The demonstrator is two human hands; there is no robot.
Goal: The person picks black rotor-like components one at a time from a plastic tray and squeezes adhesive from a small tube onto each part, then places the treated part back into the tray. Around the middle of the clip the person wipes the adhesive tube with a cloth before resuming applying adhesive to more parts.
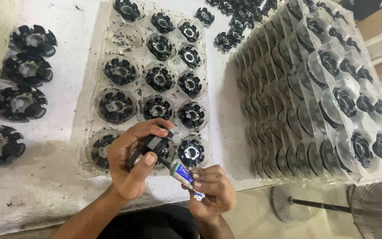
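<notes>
My left hand [133,159] grips a black round toothed part with a metal core [155,144], lifted just above the near end of a clear plastic tray [94,90]. My right hand [211,190] holds a small white and blue tube [183,173], its black nozzle touching the held part. The tray carries several of the same black parts [159,79] seated in round pockets, one to a pocket. One pocket near the tray's far left looks empty.
A tall stack of clear trays [315,97] filled with black parts stands at the right. Larger black parts [19,102] sit in a column at the left on the white table [54,177]. Loose parts [235,17] lie at the back. A fan base [288,203] stands on the floor.
</notes>
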